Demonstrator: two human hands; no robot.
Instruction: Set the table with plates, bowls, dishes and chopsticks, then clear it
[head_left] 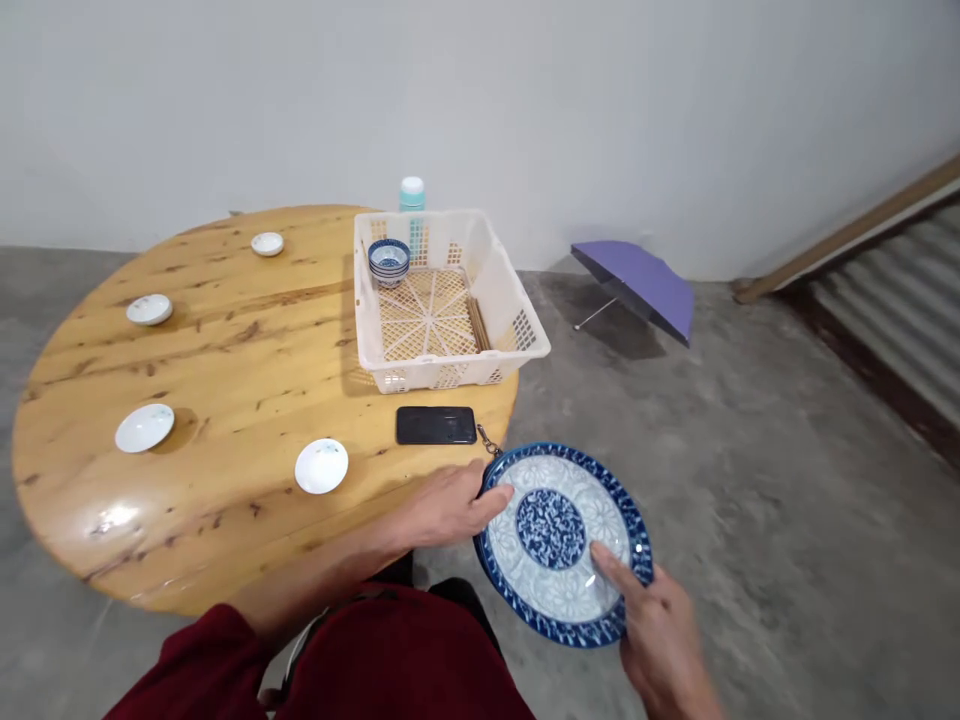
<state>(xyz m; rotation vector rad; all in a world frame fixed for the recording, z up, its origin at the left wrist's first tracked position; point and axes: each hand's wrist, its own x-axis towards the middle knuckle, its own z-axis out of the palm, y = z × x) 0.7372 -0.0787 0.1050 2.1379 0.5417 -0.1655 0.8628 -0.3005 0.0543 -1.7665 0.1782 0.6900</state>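
Note:
A round blue-and-white patterned plate (551,528) is held between both hands, past the table's right front edge and above the floor. My left hand (457,505) grips its upper left rim, thumb on top. On the lower right rim, my right hand (656,625) is closed with the thumb lying on the plate's face. The fingers of both hands are partly hidden beneath it. Other plates may be stacked under it; I cannot tell. A black phone (436,425) with a strap (487,440) lies on the table just beyond my left hand.
On the wooden table (247,350) stands a white plastic basket (367,340) holding stacked blue bowls (389,262) and chopsticks (478,325). A turquoise bottle (412,195) is behind it. Small white dishes (322,466) sit around the table. An open purple umbrella (641,285) rests on the floor.

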